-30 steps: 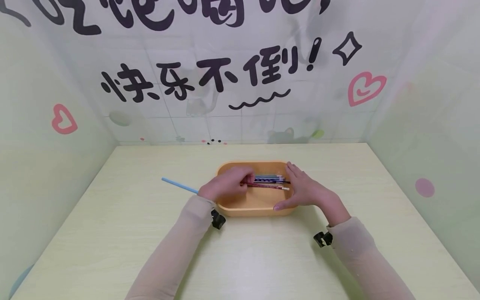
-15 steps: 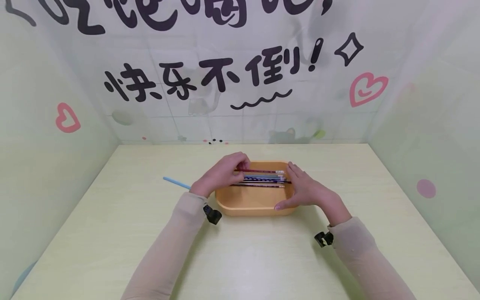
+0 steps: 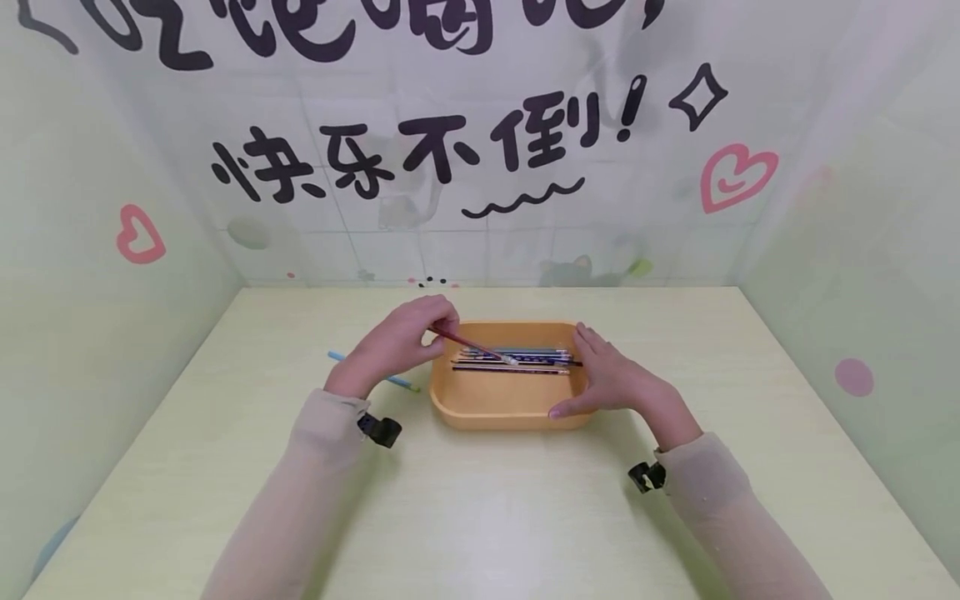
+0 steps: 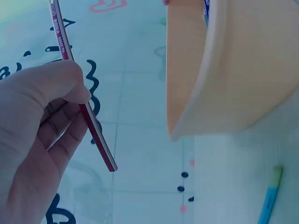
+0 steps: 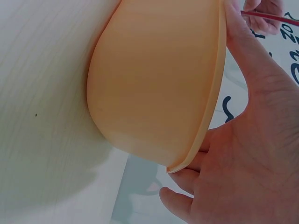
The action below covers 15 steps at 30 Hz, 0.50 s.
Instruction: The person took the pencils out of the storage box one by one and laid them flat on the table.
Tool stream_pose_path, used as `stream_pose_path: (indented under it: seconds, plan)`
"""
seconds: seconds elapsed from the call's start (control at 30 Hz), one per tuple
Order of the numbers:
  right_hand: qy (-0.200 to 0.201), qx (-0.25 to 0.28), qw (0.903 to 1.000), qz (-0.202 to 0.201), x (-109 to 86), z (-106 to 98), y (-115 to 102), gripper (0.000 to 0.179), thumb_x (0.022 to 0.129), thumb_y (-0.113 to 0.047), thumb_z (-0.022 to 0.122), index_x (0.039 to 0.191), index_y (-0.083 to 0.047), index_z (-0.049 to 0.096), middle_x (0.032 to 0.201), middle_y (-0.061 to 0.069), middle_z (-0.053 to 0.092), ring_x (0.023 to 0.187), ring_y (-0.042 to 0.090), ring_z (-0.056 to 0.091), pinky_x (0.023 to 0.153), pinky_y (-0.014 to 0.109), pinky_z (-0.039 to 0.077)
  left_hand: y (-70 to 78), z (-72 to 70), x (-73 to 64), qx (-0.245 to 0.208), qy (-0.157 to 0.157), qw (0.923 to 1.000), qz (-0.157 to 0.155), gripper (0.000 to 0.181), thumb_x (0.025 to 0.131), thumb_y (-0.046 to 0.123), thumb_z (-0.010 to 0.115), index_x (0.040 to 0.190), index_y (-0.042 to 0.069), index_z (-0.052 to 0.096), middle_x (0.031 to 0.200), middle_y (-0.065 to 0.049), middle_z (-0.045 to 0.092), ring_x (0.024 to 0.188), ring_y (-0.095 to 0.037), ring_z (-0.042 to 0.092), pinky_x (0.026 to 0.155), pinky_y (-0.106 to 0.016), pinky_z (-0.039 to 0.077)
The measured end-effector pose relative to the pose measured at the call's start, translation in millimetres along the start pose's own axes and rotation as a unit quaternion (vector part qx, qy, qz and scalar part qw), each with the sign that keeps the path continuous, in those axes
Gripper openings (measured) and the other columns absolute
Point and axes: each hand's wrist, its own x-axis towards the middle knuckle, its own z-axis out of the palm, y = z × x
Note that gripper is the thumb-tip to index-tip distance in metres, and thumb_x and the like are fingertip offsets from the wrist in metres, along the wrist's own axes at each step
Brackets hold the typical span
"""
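Note:
My left hand (image 3: 408,337) pinches a dark red pencil (image 3: 474,343) between thumb and fingers, over the left end of an orange plastic box (image 3: 510,422). The pencil slants down to the right, its white eraser end above several pencils (image 3: 517,371) lying in the box. In the left wrist view, silver stripes and small print run along the red pencil (image 4: 98,135). My right hand (image 3: 618,379) holds the box's right end, thumb on the near rim and fingers toward the far rim. The right wrist view shows the box's outer wall (image 5: 154,79) beside that hand.
A light-blue stick with a green end (image 3: 401,383) lies on the pale wooden table (image 3: 495,517), left of the box and partly under the left wrist. A white printed sheet (image 3: 337,250) stands behind the table, with pale panels on both sides.
My left hand has come up out of the box and moved left, lifting the red pencil from among the others. More of the blue stick shows. The right hand has stayed in place.

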Motion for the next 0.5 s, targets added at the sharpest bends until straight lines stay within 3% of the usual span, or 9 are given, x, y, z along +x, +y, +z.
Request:
stream_pose_path:
  seconds: [0.5]
  plan:
    - [-0.001, 0.004, 1.0, -0.003, 0.0, 0.0, 2.4, 0.128, 0.071, -0.064, 0.079, 0.156, 0.005, 0.013, 0.166, 0.024, -0.002, 0.154, 0.043, 0.001, 0.122, 0.061, 0.013, -33.3, -17.9, -52.7, 0.038, -0.005, 0.997, -0.068, 0.022, 0.08, -0.006, 0.064, 0.09, 0.013, 0.058, 0.092, 0.0, 0.06, 0.088, -0.019, 0.06, 0.082, -0.038, 0.053]
